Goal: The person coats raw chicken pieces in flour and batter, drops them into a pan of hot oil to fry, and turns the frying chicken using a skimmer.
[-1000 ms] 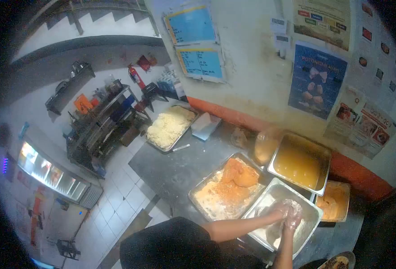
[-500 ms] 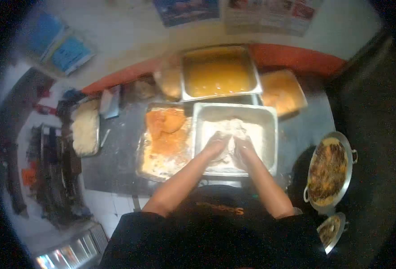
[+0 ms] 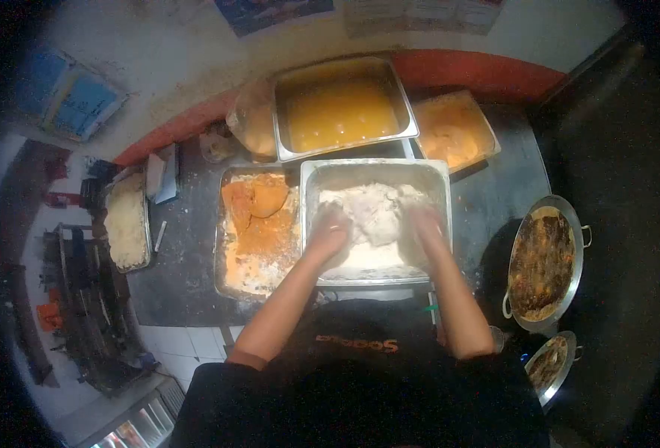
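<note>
A deep metal pan holds white flour with a lumpy, flour-covered heap in its middle. At the left side of this heap is my left hand, dusted white and smeared by motion. My right hand is at the heap's right side by the pan wall, blurred too. The fingers of both hands are too smeared to show their shape. Left of the pan, a shallow tray carries an orange, powdery mass over pale flour.
Behind stands a metal pan of yellow liquid, with an orange-filled tray beside it. A tray of white powder sits far left. Two round pans with browned contents, one large and one smaller, are at the right.
My hands have moved apart, from close together in the flour to either side of the heap. The camera view has shifted slightly, so the trays appear farther left and higher.
</note>
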The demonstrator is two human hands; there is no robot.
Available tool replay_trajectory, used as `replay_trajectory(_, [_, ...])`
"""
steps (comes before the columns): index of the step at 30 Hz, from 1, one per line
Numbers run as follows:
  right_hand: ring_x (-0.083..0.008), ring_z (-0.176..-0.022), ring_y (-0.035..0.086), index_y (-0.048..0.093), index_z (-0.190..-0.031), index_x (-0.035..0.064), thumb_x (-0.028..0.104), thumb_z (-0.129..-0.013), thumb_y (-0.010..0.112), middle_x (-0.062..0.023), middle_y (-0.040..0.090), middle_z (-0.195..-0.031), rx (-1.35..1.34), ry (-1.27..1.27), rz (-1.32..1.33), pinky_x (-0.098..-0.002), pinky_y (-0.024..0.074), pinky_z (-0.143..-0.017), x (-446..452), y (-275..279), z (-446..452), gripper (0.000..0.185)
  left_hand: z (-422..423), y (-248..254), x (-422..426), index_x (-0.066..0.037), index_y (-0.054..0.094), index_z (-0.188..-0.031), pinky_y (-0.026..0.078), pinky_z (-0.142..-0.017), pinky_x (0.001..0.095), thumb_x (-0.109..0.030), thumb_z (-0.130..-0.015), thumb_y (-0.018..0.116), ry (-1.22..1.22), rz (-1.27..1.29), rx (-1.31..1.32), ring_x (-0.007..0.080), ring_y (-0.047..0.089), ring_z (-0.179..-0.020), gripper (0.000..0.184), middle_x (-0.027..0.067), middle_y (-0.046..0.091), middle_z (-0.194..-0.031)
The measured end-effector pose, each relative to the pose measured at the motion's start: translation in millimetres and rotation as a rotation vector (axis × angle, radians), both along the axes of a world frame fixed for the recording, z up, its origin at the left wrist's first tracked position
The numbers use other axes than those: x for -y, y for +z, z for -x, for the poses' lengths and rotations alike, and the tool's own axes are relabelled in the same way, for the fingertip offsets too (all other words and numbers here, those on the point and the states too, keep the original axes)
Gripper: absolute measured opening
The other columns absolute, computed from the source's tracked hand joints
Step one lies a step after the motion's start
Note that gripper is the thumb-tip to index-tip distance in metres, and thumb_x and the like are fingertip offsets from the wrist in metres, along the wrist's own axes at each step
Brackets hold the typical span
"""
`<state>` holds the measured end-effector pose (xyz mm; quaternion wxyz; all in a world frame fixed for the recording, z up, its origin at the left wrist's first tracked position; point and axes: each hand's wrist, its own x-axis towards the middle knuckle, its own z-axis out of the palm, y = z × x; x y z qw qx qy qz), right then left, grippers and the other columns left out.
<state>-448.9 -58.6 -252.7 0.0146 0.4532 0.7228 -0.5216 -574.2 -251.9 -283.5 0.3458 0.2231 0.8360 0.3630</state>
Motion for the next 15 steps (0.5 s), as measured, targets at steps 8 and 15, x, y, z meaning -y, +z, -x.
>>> replay_trajectory(8, [-0.0247,-0.098,0.052,0.053,-0.11,-0.0012,0.038,-0.081,0.051,-0.0159,0.056,-0.107,-0.089,0.029,-0.117,-0.0331,0.038,-0.086,29,-39,66,0.049,2,-9,-49,-0.008,0.057,-0.106,0.042,-0.083,0.0398,-0.039,-0.089,0.033,0.456,-0.395,0.469,0.0264,0.057,-0.089,0.042,0.0142,0.059,-0.098])
replay_trajectory(15, [-0.025,-0.104,0.049,0.055,-0.107,-0.0017,0.034,-0.083,0.049,-0.0174,0.055,-0.109,-0.144,0.106,0.204,-0.0345,0.0374,-0.088,4,26,4,0.044,-10,107,-26,-0.003,0.036,-0.127,0.045,-0.079,0.0284,-0.017,-0.087,0.042,0.417,-0.598,1.035,0.019,0.055,-0.089,0.043,0.0142,0.054,-0.101])
